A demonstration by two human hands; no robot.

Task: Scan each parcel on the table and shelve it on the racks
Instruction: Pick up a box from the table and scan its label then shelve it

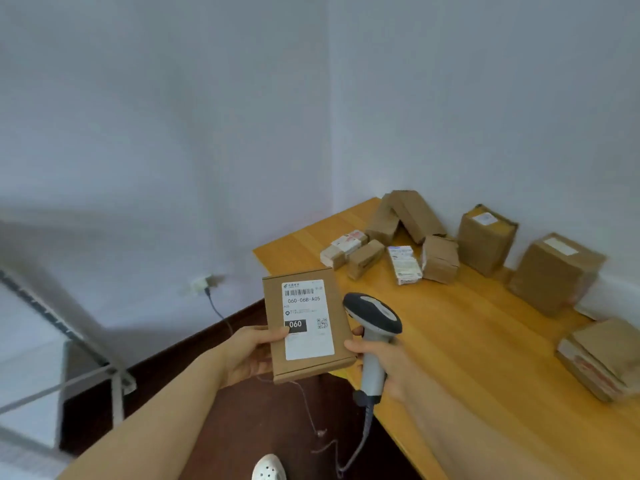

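My left hand (247, 355) grips a flat brown cardboard parcel (341, 344) by its left edge, with the white shipping label reading 060-06B-A05 facing up. My right hand (389, 367) holds a grey handheld barcode scanner (374, 318) by its handle, its dark head just right of the label. The parcel hangs off the near left corner of the wooden table (467, 341). Several other brown parcels (486, 239) lie along the table's far side by the wall.
A metal rack (69, 323) stands blurred at the left. A wall socket (201, 284) with a cable sits low on the wall. The scanner's cable (360, 441) hangs toward the dark floor, near a white shoe (268, 467).
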